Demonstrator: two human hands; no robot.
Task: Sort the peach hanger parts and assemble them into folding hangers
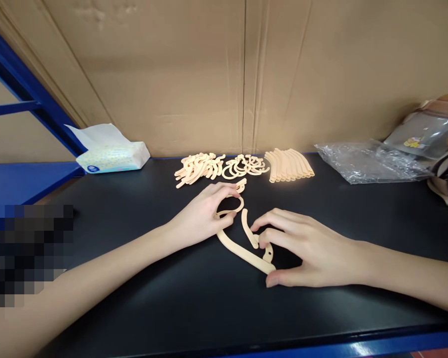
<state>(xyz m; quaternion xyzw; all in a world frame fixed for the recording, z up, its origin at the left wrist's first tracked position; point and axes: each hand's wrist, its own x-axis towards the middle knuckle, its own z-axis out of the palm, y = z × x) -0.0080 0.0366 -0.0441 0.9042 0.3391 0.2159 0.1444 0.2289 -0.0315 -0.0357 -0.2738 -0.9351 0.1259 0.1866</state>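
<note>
Cream plastic pieces lie on the black tabletop (164, 308) between my hands. My left hand (211, 209) holds a curved hook piece (241, 203) between thumb and fingers, where it meets the upper end of a long curved arm (242, 252). The thumb of my right hand (302, 248) touches the lower end of that arm, and its fingers rest at a short curved piece (248, 228) and a small piece with a hole (269, 252). Just beyond my left fingertips is another small cream piece (241, 185).
Along the back lie a heap of short curved pieces (197, 168), a heap of thin hooks (242, 166) and a row of long arms (289, 165). A tissue pack (114, 156) is at left; a clear plastic bag (369, 161) and a transparent bag (421, 134) are at right.
</note>
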